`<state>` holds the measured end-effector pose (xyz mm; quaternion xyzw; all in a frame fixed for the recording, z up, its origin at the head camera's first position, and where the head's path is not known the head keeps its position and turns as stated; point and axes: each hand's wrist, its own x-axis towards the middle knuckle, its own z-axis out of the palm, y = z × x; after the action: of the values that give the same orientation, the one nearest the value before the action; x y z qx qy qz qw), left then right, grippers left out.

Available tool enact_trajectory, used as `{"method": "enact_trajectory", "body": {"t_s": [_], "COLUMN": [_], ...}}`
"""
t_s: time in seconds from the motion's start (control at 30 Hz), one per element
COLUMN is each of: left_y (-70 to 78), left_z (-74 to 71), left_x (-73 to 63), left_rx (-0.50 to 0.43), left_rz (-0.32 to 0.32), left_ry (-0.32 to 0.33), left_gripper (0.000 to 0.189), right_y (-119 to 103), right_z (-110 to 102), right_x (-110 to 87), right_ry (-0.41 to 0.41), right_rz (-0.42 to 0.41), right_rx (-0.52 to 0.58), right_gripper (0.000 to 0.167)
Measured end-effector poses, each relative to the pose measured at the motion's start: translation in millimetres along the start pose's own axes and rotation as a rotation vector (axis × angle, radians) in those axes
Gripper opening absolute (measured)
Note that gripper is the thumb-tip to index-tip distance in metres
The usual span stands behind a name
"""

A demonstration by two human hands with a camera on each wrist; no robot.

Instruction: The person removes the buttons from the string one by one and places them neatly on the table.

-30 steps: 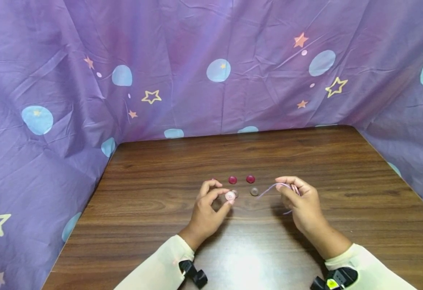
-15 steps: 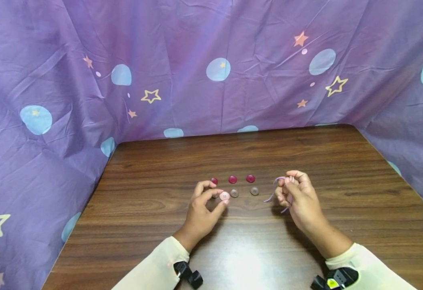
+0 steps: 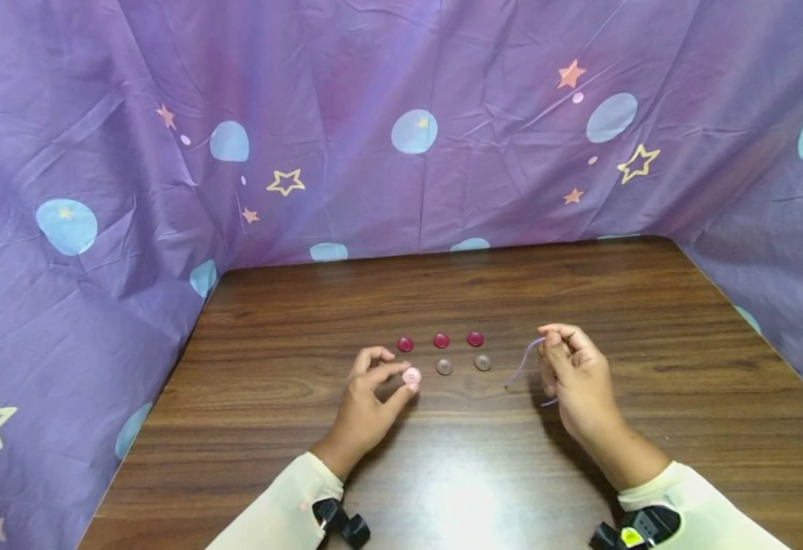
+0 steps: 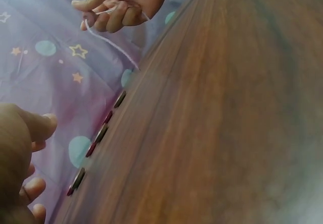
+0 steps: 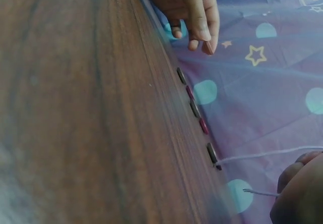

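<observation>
My left hand pinches a pale pink button by its edges between thumb and index finger, its holed face turned up. In the head view it hangs left of a brown button. Another brown button lies to the right; a third brown button shows in the left wrist view. My right hand pinches a thin lilac string between thumb and fingers. One end droops to the left, and another bit hangs below the fingers.
Behind the brown buttons runs a row of dark red buttons on the brown wooden table. A purple curtain printed with stars and dots surrounds the table's back and sides.
My left hand has moved left with the pink button, uncovering a brown and a dark red button. My right hand has shifted its fingers along the string, whose drooping end has moved right.
</observation>
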<state>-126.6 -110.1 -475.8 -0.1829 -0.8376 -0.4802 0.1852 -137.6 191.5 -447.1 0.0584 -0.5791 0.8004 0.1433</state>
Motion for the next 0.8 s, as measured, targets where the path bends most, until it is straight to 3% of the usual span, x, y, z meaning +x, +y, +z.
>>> {"method": "enact_trajectory", "body": {"t_s": [0.3, 0.5, 0.7, 0.8], "left_y": [1.2, -2.4, -5.4, -6.0], "left_z": [-4.1, -6.6, -12.6, -14.0], "left_x": [-0.7, -2.2, -4.0, -3.4], "left_rx": [0.042, 0.046, 0.031, 0.039], "left_rz": [-0.074, -0.079, -0.119, -0.111], "left_ry": [-0.037, -0.053, -0.065, -0.072], "left_gripper": [0.031, 0.029, 0.027, 0.026], "right_y": [2.8, -0.4, -2.6, -3.5], "right_z": [-4.5, -8.1, -10.8, -11.6], "right_x": [-2.0, -3.4, -3.3, -3.4], "right_ry": [-0.016, -0.052, -0.080, -0.093], "right_rz": [0.018, 0.072, 0.102, 0.105], "right_rx": [0.085, 0.110, 0.161, 0.188], "right_gripper": [0.035, 0.026, 0.030, 0.031]}}
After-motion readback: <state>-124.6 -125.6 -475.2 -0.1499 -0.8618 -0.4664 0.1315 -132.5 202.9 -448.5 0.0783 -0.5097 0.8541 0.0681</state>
